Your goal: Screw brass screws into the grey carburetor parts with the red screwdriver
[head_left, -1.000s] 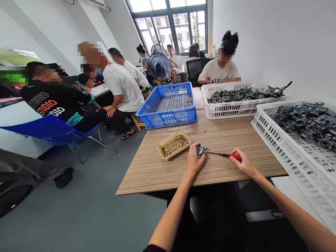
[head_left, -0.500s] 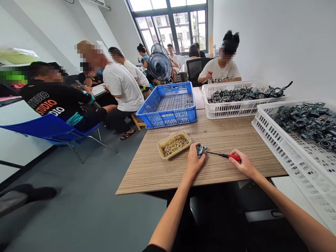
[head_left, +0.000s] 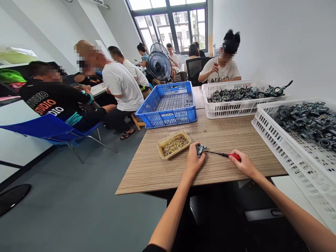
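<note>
a worker's left grip (head_left: 194,160) is closed around a small dark part (head_left: 200,150), pinning it at the counter (head_left: 147,175), while the right grip (head_left: 244,164) is wrapped around the red handle of a screwdriver (head_left: 223,154). the part sits within the thumb and fingers of the left grip, its right side facing the tool; the thin shaft runs across the gap between the two grips, and its tip meets that side or lies just beside it. whether the tip is seated is too small to tell.

the step in hand appears to be driver work on the part, and it would go best with the left grip firm and braced on the wood, so that the part cannot twist under the turning force. the shaft, lying nearly level, should point straight along the fastening; a tilt could let the tip slip toward the left thumb, the nearest flesh to it. light, even pressure from the right grip, turned with the fingers, would likely serve better than a hard shove.

just left of the left grip, a shallow dish (head_left: 168,140) of small screws (head_left: 175,145) stands close enough to be knocked by a careless elbow or wrist. beyond both grips sits a blue crate (head_left: 170,120); to the right of the right grip, a white crate (head_left: 286,143) holds a pile of similar-looking dark parts (head_left: 304,120).
</note>
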Available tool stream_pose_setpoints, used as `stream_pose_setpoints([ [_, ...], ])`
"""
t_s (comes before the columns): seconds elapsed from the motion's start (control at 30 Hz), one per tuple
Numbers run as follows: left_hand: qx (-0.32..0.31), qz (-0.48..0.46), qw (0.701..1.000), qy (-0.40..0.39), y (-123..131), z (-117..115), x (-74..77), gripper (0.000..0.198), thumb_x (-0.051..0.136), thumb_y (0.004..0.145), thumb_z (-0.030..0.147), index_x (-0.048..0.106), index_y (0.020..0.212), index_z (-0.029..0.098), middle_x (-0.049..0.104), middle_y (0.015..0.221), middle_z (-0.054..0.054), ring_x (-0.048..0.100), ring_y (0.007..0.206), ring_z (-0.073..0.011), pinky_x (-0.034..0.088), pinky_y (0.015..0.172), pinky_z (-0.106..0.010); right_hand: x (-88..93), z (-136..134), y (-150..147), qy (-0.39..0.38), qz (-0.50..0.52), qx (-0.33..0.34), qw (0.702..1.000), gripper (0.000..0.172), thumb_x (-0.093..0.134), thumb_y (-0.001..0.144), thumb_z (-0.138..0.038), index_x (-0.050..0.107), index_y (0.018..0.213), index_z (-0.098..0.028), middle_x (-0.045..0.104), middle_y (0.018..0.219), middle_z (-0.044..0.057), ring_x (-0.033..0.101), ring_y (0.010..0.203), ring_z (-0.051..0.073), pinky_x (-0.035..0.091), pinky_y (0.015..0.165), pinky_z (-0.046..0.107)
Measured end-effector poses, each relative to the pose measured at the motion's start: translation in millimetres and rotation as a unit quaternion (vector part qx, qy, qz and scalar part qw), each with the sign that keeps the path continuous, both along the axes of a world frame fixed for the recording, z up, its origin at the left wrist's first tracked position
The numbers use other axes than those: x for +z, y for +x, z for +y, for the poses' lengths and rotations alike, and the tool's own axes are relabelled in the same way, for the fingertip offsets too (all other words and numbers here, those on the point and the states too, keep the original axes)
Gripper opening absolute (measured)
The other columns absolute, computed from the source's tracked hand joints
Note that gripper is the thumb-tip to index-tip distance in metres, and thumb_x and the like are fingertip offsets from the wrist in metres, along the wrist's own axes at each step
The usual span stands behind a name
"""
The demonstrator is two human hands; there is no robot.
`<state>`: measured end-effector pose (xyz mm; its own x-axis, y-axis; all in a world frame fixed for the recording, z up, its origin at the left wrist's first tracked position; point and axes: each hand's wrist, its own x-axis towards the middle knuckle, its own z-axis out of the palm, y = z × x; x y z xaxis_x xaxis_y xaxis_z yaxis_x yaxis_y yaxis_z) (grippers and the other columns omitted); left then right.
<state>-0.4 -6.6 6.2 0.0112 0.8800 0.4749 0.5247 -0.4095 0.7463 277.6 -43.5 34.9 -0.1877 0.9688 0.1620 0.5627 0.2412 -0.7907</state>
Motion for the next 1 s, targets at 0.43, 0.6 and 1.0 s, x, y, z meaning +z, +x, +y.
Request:
stream_pose_setpoints([
  [0.43,0.001,0.003,1.0,-0.001,-0.3,0.2,0.2,0.045,0.062,0.085,0.013,0.052,0.128,0.022,0.062,0.122,-0.011,0.064,0.117,-0.0261,0.053,0.105,-0.044,2.6,-0.4,-0.7,0.002,0.009,0.005,1.0,0.037,0.056,0.099,-0.057,0.054,0.082,-0.025,0.051,0.067,-0.003,0.046,0.062,0.016,0.039,0.06,0.029],
  [0.6,0.004,0.0,1.0,0.001,0.1,-0.4,0.2,0.044,0.062,0.086,0.014,0.052,0.129,0.022,0.062,0.122,-0.011,0.064,0.117,-0.026,0.053,0.105,-0.043,0.5,1.0,0.2,0.004,0.007,0.01,1.0,0.043,0.051,0.102,-0.06,0.056,0.079,-0.024,0.052,0.067,-0.002,0.048,0.064,0.017,0.04,0.062,0.03],
  [1.0,0.007,-0.009,1.0,-0.002,0.1,0.1,-0.8,0.045,0.062,0.086,0.013,0.053,0.128,0.023,0.064,0.122,-0.011,0.064,0.119,-0.0268,0.053,0.107,-0.045,6.7,-2.7,-1.7,0.0,-0.009,0.013,1.0,0.03,0.06,0.095,-0.055,0.059,0.091,-0.026,0.059,0.069,-0.002,0.052,0.063,0.018,0.045,0.06,0.03],
])
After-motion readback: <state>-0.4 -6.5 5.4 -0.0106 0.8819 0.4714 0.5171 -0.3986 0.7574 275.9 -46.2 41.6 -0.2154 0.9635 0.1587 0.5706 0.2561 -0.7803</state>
